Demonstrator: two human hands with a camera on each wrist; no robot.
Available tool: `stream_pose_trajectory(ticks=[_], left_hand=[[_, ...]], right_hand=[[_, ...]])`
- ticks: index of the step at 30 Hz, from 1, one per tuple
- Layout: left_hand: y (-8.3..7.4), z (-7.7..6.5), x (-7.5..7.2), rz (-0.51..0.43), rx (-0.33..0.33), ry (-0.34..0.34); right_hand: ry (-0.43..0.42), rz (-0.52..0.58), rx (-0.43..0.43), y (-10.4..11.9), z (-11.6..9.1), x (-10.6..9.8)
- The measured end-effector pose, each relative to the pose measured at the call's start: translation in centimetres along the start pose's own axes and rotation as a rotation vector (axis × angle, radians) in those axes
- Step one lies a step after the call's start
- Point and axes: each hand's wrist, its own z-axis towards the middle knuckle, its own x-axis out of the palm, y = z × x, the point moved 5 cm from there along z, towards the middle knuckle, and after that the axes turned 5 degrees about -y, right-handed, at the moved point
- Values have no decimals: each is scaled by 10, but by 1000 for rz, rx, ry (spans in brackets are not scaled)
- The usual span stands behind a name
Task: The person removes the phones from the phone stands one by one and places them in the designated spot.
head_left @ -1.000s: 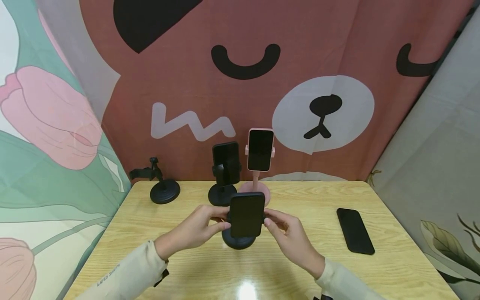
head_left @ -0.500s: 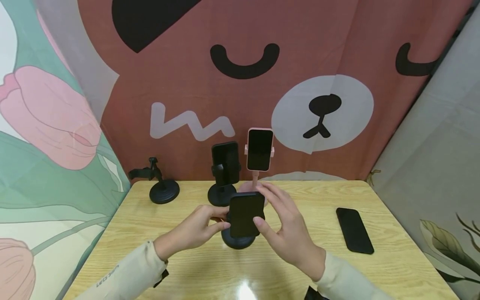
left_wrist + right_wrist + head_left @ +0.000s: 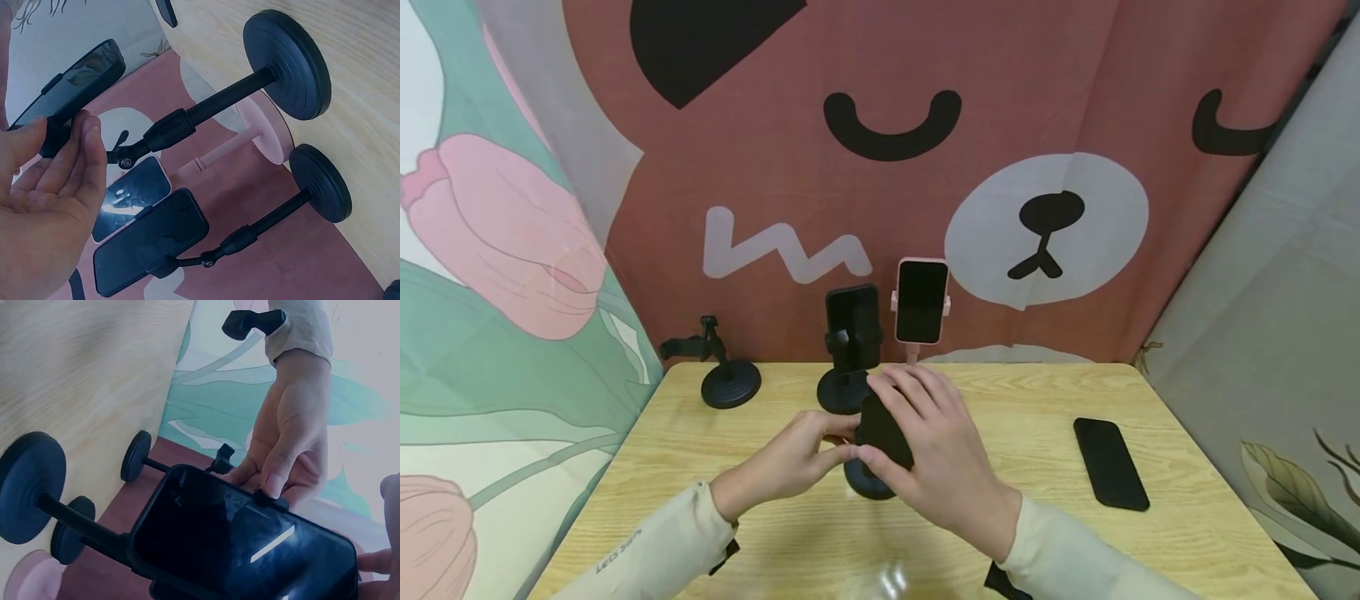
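Tabletop (image 3: pixel 1030 433): light wood grain, glare at the near side
Rear left: round black base (image 3: pixel 731 385)
Rear middle: second black base (image 3: pixel 838 393), pink base (image 3: pixel 275 134) beside it
Nearer middle: third black base (image 3: pixel 865 483)
Right: black phone (image 3: pixel 1111 463) lying flat

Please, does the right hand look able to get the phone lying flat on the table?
Likely yes: only bare table shows between the right hand and the flat phone, though the hand is at the front phone and would leave it first.

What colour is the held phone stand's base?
The base is black, clearest in the left wrist view.
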Motion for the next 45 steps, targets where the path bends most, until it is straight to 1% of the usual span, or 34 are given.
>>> stream_pose_trajectory(ticks=[3,7,9,12,17,21,31,35,45], left_hand=[[-1,0,1,6,3,4],[-1,-1,1,42,-25,-5],[-1,-1,1,54,-39,-12],[-1,-2,0,56,-43,-18],[0,-1,0,42,-18,-18],[0,-1,0,40,-4,-22],[0,-2,0,35,4,-17],[0,-2,0,33,2,-26],[-1,0,2,76,-16,-67]], right_hand=[[22,-63,-7,4,2,3],[56,-138,16,7,5,6],[56,-164,30,7,7,7],[28,-200,33,8,10,10],[-37,-279,15,9,14,15],[-60,-314,10,9,15,18],[-123,-260,34,3,16,22],[-134,-244,37,2,17,23],[-138,-200,44,-2,18,25]])
